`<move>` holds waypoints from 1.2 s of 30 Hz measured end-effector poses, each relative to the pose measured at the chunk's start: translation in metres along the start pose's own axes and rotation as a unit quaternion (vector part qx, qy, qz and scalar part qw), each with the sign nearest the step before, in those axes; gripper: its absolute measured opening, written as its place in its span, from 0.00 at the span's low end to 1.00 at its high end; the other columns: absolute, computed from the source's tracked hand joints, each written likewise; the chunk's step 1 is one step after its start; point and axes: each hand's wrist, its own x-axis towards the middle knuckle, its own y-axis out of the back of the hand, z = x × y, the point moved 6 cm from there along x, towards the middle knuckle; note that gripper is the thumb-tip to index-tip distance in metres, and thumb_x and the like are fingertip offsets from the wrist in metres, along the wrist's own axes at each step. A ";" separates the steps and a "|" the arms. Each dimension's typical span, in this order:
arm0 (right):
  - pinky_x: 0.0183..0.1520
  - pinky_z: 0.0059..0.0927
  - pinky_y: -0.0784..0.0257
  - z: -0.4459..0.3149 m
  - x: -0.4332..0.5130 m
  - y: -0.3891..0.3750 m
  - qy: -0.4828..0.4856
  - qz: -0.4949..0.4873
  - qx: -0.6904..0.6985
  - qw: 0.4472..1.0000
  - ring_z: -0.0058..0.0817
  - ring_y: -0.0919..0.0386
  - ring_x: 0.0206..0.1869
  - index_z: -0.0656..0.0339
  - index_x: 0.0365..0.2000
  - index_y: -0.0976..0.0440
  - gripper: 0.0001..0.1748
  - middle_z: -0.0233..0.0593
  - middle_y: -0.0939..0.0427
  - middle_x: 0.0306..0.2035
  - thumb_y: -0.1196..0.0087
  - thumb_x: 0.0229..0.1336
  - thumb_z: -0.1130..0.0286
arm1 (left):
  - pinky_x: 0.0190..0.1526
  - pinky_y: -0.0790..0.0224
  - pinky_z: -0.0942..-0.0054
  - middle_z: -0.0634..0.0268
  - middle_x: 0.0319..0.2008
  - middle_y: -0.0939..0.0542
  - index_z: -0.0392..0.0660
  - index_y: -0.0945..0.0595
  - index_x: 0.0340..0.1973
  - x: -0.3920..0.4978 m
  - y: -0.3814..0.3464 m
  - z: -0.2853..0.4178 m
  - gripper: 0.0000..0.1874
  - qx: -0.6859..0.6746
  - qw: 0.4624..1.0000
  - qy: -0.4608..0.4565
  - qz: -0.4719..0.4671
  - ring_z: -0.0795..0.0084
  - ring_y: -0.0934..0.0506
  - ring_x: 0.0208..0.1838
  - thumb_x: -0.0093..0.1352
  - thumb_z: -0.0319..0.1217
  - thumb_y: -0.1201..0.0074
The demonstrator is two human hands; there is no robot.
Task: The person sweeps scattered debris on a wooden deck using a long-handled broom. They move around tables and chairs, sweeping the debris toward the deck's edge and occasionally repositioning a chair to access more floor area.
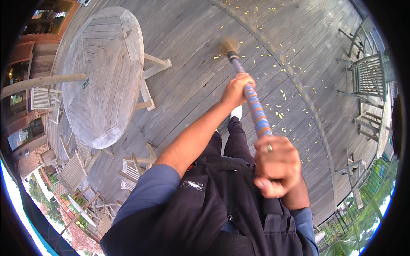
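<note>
My left hand (pixel 238 89) is closed around the lower part of a long broom handle (pixel 258 110) wrapped in blue and orange bands. Nearer my chest, my right hand (pixel 277 166), with a ring on one finger, grips the handle's upper end. The broom's tan bristles (pixel 230 46) are blurred and point away from me, close over the grey wooden deck boards (pixel 185 83). Small yellow leaves or petals (pixel 280 115) lie scattered on the boards, mostly to the right of the broom, with a few beside the bristles.
An oval wooden table (pixel 105 76) stands at the left, its legs reaching towards the middle. Wooden chairs (pixel 75 168) stand at the lower left. More slatted chairs (pixel 368 78) line the right side, near a railing (pixel 339 224). A curved strip (pixel 290 68) crosses the deck.
</note>
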 end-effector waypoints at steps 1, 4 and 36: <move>0.31 0.41 0.26 -0.018 -0.001 0.005 -0.001 0.009 -0.003 1.000 0.36 0.28 0.19 0.58 0.13 0.32 0.18 0.34 0.32 0.16 0.38 0.53 0.70 | 0.63 0.25 0.56 0.60 0.35 0.15 0.46 0.18 0.34 0.008 -0.002 0.019 0.14 0.005 1.000 -0.019 -0.006 0.53 0.14 0.47 0.60 0.34 0.25; 0.26 0.37 0.24 -0.072 -0.010 0.043 0.161 0.035 0.094 0.982 0.31 0.26 0.15 0.61 0.15 0.27 0.25 0.34 0.28 0.13 0.45 0.70 0.63 | 0.60 0.23 0.55 0.59 0.36 0.15 0.46 0.18 0.34 0.005 -0.001 0.082 0.12 0.073 0.996 -0.032 -0.047 0.51 0.14 0.47 0.61 0.30 0.27; 0.41 0.41 0.28 0.133 -0.020 -0.007 -0.080 0.108 0.263 0.955 0.33 0.28 0.23 0.61 0.15 0.36 0.25 0.35 0.28 0.17 0.52 0.70 0.64 | 0.45 0.28 0.54 0.61 0.33 0.16 0.49 0.20 0.29 -0.113 0.107 -0.094 0.11 0.291 0.945 0.150 0.007 0.50 0.18 0.44 0.54 0.26 0.32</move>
